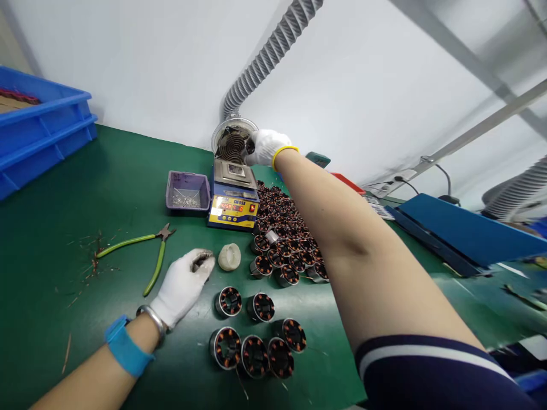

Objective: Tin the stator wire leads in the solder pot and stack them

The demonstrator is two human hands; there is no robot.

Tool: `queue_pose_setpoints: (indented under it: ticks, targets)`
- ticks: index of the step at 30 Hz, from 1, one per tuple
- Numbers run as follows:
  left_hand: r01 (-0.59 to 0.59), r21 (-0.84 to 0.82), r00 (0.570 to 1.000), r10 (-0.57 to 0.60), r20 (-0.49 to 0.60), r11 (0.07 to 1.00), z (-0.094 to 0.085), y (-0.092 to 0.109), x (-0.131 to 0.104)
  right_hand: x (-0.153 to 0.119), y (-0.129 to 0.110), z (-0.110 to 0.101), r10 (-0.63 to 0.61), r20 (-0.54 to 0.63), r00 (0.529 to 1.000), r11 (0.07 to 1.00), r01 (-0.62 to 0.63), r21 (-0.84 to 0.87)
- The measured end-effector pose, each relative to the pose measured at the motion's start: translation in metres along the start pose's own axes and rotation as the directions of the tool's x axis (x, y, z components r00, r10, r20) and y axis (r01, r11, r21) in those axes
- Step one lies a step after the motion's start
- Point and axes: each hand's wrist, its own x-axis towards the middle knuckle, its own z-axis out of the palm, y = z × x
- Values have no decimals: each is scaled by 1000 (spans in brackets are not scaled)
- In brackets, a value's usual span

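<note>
My right hand [268, 147], in a white glove with a yellow cuff, is closed around a small dark motor stator [250, 146]. It is raised over the back of a solder pot [233, 196], in front of a round exhaust hood. On the green table, my left hand [186, 282], gloved in white with dirty fingertips, has its fingers curled in; what they hold, if anything, I cannot make out. Just right of those fingertips stands a whitish plastic cup [229, 257]. Several stators with copper windings [255, 356] stand in front of the cup.
Many more stators [286, 233] crowd the table right of the pot. A purple bin [188, 192] with metal bits sits left of it. Green-handled cutters [160, 239] lie beside wire scraps [94, 256]. Blue crates [43, 131] are stacked far left. A grey hose [273, 54] rises from the hood.
</note>
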Motion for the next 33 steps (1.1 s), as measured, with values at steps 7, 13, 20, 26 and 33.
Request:
queue_pose_setpoints:
  ticks: [7,13,20,26,33]
  targets:
    - [-21,16,1000,21,5,1000,1,-1,2,-2,-10,13,124,83,989,981,-134,138]
    - [-11,6,1000,11,5,1000,1,-3,2,-16,2,4,181,39,983,958,-185,221]
    - [-40,30,999,40,-1,999,0,-5,3,-46,5,-6,229,-36,973,943,-213,254]
    - [-55,31,998,55,1,998,0,-3,2,-43,-22,11,216,-39,976,947,-200,253]
    - [-39,24,999,39,4,999,-2,-2,3,-48,-6,-3,208,-65,976,923,-173,344]
